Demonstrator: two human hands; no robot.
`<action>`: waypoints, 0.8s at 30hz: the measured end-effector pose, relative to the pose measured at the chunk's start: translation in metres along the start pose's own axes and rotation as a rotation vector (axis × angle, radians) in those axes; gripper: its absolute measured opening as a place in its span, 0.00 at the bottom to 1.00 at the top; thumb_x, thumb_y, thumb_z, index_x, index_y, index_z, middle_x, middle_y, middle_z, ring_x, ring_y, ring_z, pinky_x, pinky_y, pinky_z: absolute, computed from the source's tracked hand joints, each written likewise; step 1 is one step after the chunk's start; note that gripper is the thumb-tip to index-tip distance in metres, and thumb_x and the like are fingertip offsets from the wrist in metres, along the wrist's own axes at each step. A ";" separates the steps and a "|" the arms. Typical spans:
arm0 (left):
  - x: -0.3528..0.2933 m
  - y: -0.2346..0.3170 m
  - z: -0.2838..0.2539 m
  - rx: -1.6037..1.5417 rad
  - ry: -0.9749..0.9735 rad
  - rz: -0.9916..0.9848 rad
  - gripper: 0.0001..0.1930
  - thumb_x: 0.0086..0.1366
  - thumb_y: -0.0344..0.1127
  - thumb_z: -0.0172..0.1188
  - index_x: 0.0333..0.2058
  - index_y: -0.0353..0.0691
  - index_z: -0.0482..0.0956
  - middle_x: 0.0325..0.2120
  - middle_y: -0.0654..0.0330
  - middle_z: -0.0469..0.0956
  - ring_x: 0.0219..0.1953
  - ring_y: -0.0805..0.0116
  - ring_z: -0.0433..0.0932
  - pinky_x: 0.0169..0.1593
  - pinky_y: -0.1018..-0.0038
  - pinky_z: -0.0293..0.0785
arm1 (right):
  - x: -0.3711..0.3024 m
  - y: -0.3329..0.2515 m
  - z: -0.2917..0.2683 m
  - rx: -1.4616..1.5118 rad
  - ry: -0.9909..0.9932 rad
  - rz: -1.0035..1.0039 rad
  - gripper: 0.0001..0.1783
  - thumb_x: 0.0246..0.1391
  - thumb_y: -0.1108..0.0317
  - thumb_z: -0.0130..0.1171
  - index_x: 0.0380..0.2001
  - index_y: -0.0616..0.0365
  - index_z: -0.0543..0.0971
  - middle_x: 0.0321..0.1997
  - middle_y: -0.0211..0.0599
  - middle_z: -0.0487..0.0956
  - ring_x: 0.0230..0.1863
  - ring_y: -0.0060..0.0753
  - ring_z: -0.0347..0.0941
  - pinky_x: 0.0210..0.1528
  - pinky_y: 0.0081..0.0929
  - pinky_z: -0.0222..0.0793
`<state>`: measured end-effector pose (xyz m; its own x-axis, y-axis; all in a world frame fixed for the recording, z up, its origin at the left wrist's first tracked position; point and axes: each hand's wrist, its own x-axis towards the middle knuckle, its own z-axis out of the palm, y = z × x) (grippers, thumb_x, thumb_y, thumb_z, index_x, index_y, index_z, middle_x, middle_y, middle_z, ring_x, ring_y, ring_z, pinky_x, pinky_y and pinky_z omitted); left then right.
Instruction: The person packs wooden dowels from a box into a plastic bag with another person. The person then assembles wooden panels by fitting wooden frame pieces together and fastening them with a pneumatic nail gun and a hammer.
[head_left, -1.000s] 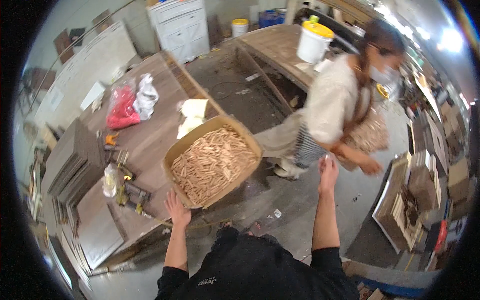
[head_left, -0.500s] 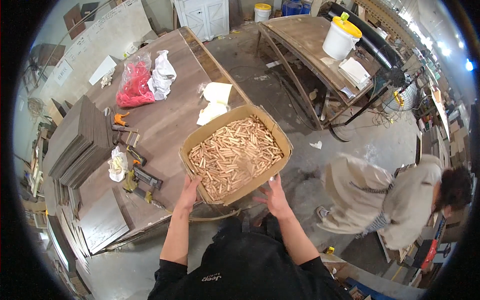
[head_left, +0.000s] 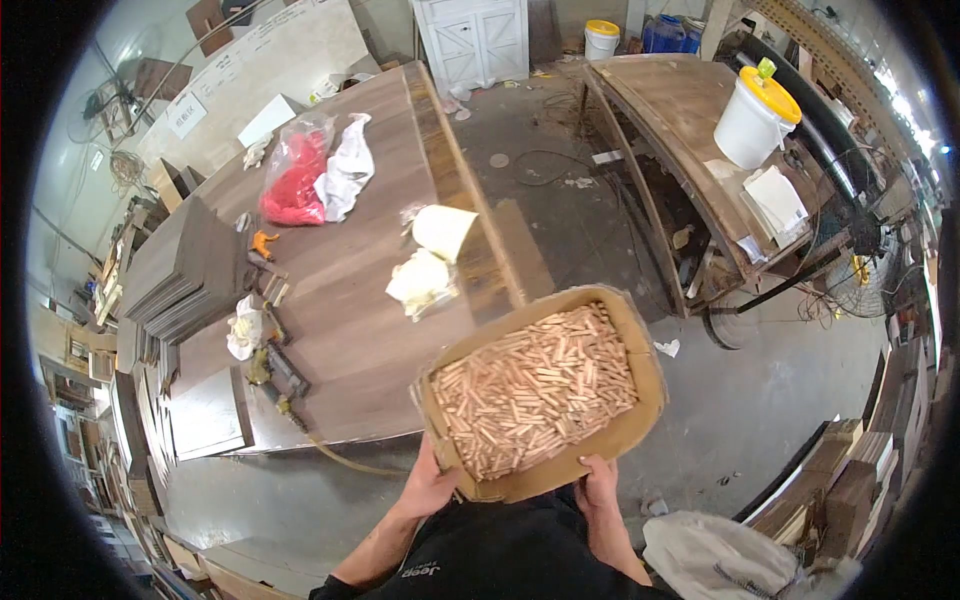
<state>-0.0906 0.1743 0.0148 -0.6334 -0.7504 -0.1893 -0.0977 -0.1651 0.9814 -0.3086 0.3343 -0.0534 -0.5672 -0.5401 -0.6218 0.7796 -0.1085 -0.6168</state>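
A cardboard box [head_left: 645, 395] filled with short wooden dowels [head_left: 540, 390] is close in front of me, beyond the front right corner of the large table. My left hand [head_left: 432, 484] grips its near left corner, the fingers partly hidden beneath it. On the near side, my right hand [head_left: 599, 482] has its thumb over the rim; the other fingers are hidden by the wall. The box tilts a little in view and overlaps the table's edge.
On the brown table [head_left: 350, 290] lie a nail gun [head_left: 290, 375], stacked boards [head_left: 190, 275], a red bundle in plastic [head_left: 297, 185], a white cloth [head_left: 346, 170] and a yellowish roll [head_left: 443, 232]. Another table [head_left: 660, 85] holds a white bucket [head_left: 750, 125]. A person's light garment [head_left: 715, 555] shows at lower right.
The box has come nearer my body and sits lower and further right in view. My right hand, earlier with fingers spread, now grips the near rim. The other person has shifted toward the lower edge.
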 end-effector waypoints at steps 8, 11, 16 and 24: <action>0.138 -0.003 0.156 -0.228 -0.088 -0.159 0.41 0.61 0.16 0.53 0.71 0.42 0.48 0.64 0.58 0.64 0.62 0.65 0.68 0.63 0.68 0.67 | 0.068 -0.178 -0.051 -0.003 0.120 -0.182 0.30 0.49 0.79 0.50 0.59 0.63 0.67 0.53 0.40 0.76 0.53 0.40 0.75 0.54 0.35 0.73; 0.176 -0.001 0.205 -0.288 -0.053 -0.329 0.42 0.60 0.16 0.54 0.71 0.43 0.48 0.63 0.59 0.65 0.62 0.64 0.68 0.63 0.68 0.67 | 0.085 -0.225 -0.070 -0.077 0.121 -0.218 0.28 0.49 0.80 0.49 0.57 0.61 0.70 0.48 0.36 0.78 0.45 0.32 0.77 0.40 0.27 0.75; 0.251 -0.036 0.239 -0.163 -0.089 -0.879 0.19 0.63 0.35 0.55 0.53 0.46 0.76 0.40 0.63 0.83 0.37 0.68 0.84 0.39 0.68 0.83 | 0.154 -0.243 -0.104 -0.217 0.089 -0.273 0.29 0.49 0.80 0.48 0.58 0.59 0.70 0.46 0.33 0.79 0.41 0.28 0.76 0.34 0.23 0.72; 0.386 -0.088 0.289 -0.283 -0.209 -0.961 0.22 0.64 0.32 0.54 0.58 0.42 0.70 0.43 0.54 0.80 0.39 0.56 0.84 0.38 0.57 0.85 | 0.348 -0.310 -0.120 -0.366 -0.001 -0.194 0.27 0.55 0.75 0.51 0.60 0.55 0.69 0.50 0.37 0.79 0.44 0.34 0.79 0.37 0.33 0.79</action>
<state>-0.5482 0.0841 -0.1358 -0.5068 -0.0985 -0.8564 -0.4671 -0.8036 0.3689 -0.7795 0.2801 -0.1368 -0.6941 -0.5397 -0.4763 0.5119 0.0951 -0.8537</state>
